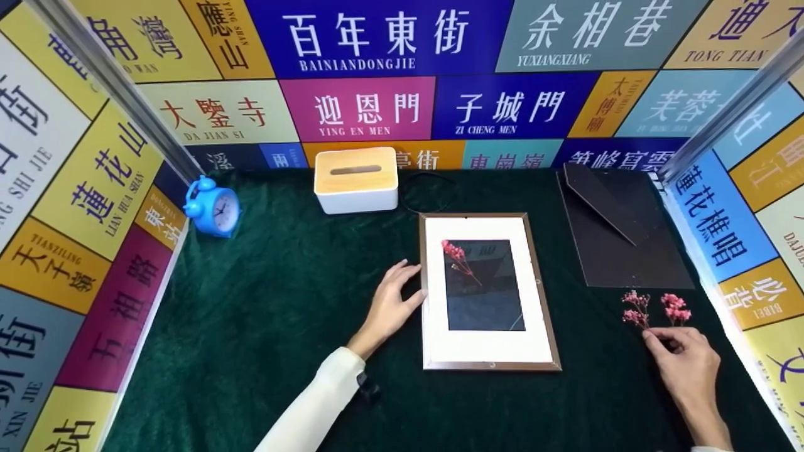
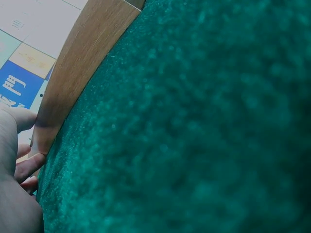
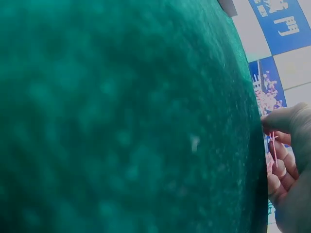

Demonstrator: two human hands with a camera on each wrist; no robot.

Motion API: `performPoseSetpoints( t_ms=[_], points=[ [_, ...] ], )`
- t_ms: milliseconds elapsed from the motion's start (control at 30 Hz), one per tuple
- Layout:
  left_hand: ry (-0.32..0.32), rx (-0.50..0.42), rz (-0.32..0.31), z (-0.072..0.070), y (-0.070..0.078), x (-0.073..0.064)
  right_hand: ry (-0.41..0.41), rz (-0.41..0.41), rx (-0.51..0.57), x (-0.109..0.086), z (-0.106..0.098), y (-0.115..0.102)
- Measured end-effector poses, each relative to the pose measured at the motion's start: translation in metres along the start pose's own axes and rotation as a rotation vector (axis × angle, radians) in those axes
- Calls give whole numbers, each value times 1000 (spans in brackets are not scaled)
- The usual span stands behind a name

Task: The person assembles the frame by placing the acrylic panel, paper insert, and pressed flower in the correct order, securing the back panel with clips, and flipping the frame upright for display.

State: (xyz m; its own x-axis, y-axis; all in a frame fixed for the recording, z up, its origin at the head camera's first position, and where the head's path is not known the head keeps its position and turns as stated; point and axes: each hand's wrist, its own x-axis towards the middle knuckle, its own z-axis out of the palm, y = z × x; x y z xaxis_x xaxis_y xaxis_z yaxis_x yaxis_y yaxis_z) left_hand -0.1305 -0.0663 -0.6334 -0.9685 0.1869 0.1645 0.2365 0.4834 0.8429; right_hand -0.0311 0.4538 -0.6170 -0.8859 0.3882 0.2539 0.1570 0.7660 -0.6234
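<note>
And there was the frame [image 1: 465, 365], flat just right of centre, its white mat [image 1: 483, 346] bordering a dark pane [image 1: 480, 307]. One pink sprig [image 1: 456, 253] lay aslant on it, bloom at the pane's upper left, stem angling down to the right!

On the frame's left side, the left hand [image 1: 392, 301] had its fingertips at the edge, thumb and fingers apart, touching rather than gripping. The left wrist view had those fingers right against the wood.

Over at the lower right, the right hand [image 1: 689, 361] had thumb and forefinger together, clamped on the muted sprig [image 1: 635, 307] (delicate work, that), with a bright sprig [image 1: 676, 309] showing just beyond the fingers. Whether the hand held that second one too, you couldn't tell; its stem was hidden.

Above them, at the right of the picture, lay a black board [image 1: 634, 263] with a slanting flap [image 1: 603, 210]. Top centre, a tissue box [image 1: 356, 199] stood with its wooden lid up; far left, a blue clock [image 1: 213, 207] leaned slightly. Dark green cloth [image 1: 270, 301] ran beneath everything, and colourful signs [image 1: 370, 107] walled in the back and both sides.
</note>
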Motion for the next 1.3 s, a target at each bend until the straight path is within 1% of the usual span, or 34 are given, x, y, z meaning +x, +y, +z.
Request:
performPoseSetpoints(
  t_ms=[67,167,267,467,700,1000,1300],
  points=[
    [-3,2,-5,1,0,0,23,-32,23,-1,1,-5],
    [-5,1,-1,1,-1,-1,72,-117,93,-1,5,-14],
    [-3,1,7,0,-1,-2,101,-200,166,2,12,-27],
    [6,5,5,-1,0,-3,73,-255,246,8,29,-55],
    [9,10,6,-1,-1,-2,48,-293,272,17,50,-82],
    [-6,4,1,0,1,-1,-14,-247,308,23,77,-119],
    [-4,21,-6,0,0,1,-30,-275,318,22,105,-159]
  ],
)
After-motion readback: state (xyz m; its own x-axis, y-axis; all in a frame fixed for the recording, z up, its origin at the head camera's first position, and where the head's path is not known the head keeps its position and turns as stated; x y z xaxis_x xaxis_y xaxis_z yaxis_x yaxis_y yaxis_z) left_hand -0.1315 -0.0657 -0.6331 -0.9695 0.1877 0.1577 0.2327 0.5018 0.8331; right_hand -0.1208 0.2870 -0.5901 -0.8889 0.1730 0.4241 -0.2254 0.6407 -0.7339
